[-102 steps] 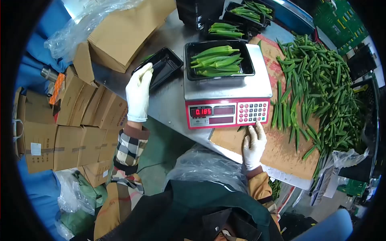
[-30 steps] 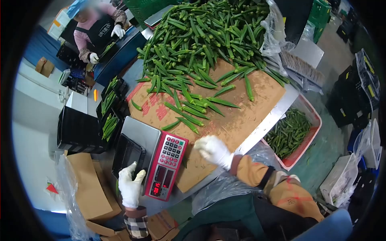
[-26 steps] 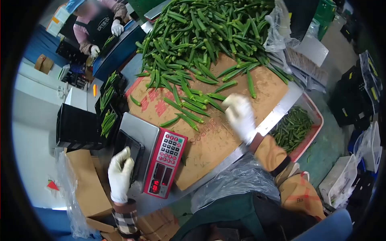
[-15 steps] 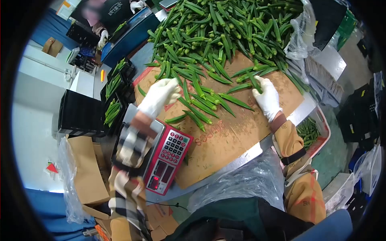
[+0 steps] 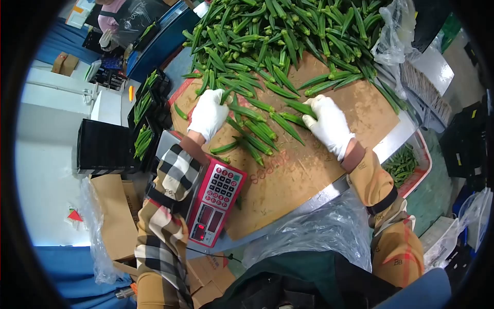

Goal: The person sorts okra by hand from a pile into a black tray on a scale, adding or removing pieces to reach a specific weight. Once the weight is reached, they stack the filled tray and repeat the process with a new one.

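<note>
My left hand point(image 5: 208, 114), in a white glove, is closed at the left of a small group of okra pods point(image 5: 260, 131) on the cardboard. A green okra pod point(image 5: 227, 95) sticks out by its fingertips. My right hand point(image 5: 329, 126), also gloved in white, pinches the end of an okra pod point(image 5: 298, 107) that points left over the board. Its curled fingers hide part of the grip. A large heap of okra point(image 5: 278, 36) covers the far side of the cardboard sheet point(image 5: 303, 170).
A red-rimmed scale point(image 5: 218, 201) sits by my left forearm. Black trays of okra point(image 5: 144, 141) stand to the left, and a crate with okra point(image 5: 424, 165) to the right. Clear plastic point(image 5: 309, 232) hangs at the near edge. Another person point(image 5: 110, 18) is at the upper left.
My right hand has moved left and down, bringing its okra pod over toward the small group. My left hand has shifted slightly up and stays closed. The view has shifted a little.
</note>
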Motion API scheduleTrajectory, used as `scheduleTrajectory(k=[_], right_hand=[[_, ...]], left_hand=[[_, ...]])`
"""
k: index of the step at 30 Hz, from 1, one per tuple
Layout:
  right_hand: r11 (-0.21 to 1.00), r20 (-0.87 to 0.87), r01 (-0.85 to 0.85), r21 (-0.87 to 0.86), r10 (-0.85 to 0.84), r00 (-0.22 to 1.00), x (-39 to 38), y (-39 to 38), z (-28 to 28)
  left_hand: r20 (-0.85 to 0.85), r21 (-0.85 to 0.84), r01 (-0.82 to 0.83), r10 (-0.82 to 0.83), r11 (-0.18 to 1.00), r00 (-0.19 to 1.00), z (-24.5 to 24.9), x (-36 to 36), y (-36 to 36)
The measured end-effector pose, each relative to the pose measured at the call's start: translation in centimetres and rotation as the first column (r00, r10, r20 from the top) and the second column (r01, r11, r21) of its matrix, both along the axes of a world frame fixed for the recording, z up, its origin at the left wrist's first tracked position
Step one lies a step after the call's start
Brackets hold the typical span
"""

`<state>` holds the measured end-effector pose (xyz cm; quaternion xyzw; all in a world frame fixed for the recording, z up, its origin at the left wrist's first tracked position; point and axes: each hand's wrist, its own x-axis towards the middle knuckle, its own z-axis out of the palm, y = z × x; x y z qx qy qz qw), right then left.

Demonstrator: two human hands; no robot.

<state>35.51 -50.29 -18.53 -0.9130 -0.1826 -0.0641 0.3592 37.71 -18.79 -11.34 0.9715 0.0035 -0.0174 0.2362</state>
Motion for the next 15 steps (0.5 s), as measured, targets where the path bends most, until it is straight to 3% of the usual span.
scheduleTrajectory(k=[2, 6, 10, 13, 15], right_hand=[[0.998, -0.004, -0.051, -0.048, 0.051, 0.999, -0.7, 1.5, -1.1], [0.952, 0.028, -0.041, -0.305, 0.052, 0.998, -2.1, 4.2, -1.6], [0.886, 0.027, -0.061, -0.460, 0.082, 0.996, -1.7, 4.8, -1.8], [0.900, -0.064, -0.103, -0.423, 0.084, 0.994, -0.7, 5.3, -3.5], [0.962, -0.156, -0.121, -0.244, 0.085, 0.984, -0.5, 4.5, -2.5]], left_hand=[[0.118, 0.142, 0.156, -0.173, 0.977, 0.978, -1.8, -0.8, 1.7], [0.129, 0.314, 0.266, -0.319, 0.911, 0.939, -1.8, -1.6, 2.4], [0.122, 0.290, 0.429, -0.477, 0.856, 0.870, -2.1, -1.3, 1.3], [0.203, 0.257, 0.443, -0.496, 0.859, 0.844, -3.0, -1.3, -1.7], [0.086, 0.396, 0.417, -0.485, 0.818, 0.870, -3.7, -1.0, -2.3]])
